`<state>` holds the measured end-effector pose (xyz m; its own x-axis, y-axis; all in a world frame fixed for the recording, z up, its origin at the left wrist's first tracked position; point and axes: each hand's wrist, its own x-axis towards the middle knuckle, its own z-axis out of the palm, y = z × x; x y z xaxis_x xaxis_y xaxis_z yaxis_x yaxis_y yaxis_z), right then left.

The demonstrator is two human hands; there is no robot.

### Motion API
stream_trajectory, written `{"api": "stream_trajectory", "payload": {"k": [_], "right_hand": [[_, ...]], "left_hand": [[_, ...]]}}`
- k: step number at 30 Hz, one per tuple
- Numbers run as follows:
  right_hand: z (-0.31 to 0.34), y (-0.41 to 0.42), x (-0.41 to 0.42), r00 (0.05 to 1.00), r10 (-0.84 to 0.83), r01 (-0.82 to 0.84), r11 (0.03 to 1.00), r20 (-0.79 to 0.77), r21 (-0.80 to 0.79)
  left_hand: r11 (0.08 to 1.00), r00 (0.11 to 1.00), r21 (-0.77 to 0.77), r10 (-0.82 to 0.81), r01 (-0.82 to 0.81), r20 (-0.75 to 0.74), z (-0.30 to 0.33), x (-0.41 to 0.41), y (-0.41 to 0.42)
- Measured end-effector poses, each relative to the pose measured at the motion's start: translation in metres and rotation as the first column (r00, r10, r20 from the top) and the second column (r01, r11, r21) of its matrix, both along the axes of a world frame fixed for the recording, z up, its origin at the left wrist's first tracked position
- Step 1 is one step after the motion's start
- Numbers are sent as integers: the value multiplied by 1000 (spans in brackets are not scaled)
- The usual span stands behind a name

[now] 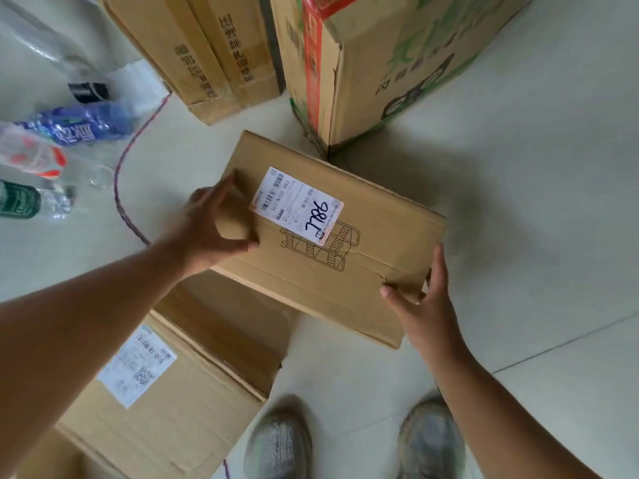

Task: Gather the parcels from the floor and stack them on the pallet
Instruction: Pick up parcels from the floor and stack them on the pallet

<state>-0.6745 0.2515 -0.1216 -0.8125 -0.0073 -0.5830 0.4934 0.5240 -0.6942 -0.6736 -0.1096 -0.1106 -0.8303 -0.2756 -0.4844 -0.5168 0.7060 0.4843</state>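
Head view. A flat cardboard parcel (332,236) is sitting between both hands, above pale floor tiles (536,219); whether it is lifted or resting on the floor cannot be told. The left hand (211,229) is gripping its left edge, thumb lying on the top face beside a white shipping label (297,205) marked "7786"; the fingers on that edge are partly hidden by the hand itself. The right hand (425,299) is gripping the near right corner, thumb on top and fingers wrapping down the side, their tips out of sight. A second labelled parcel (166,392) is lying at lower left, its far end tucked under the held one and its near end cut off by the frame. Tall boxes (363,63) are standing beyond, tops cut off. Plastic bottles (69,126) and a purple cord (128,160) are lying at left, blurred. Open floor is stretching to the right. Two shoes (352,440) are showing at the bottom edge. No pallet can be made out.
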Motion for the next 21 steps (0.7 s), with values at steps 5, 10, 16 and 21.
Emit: {"api": "stream_trajectory", "payload": {"k": [5, 10, 16, 21], "right_hand": [[32, 22, -4, 997, -52, 55, 998, -61, 36], [115, 70, -11, 987, -74, 81, 996, -140, 48], [254, 156, -17, 965, -126, 153, 983, -232, 102], [390, 233, -4, 911, -185, 255, 955, -368, 149]], "left_hand": [[1000, 992, 29, -1, 4, -124, 10, 11, 36], [998, 966, 63, 22, -5, -259, 77, 9, 80], [993, 940, 117, 12, 30, -341, 208, -7, 172], [972, 892, 187, -48, 146, -450, 329, -20, 252]]}}
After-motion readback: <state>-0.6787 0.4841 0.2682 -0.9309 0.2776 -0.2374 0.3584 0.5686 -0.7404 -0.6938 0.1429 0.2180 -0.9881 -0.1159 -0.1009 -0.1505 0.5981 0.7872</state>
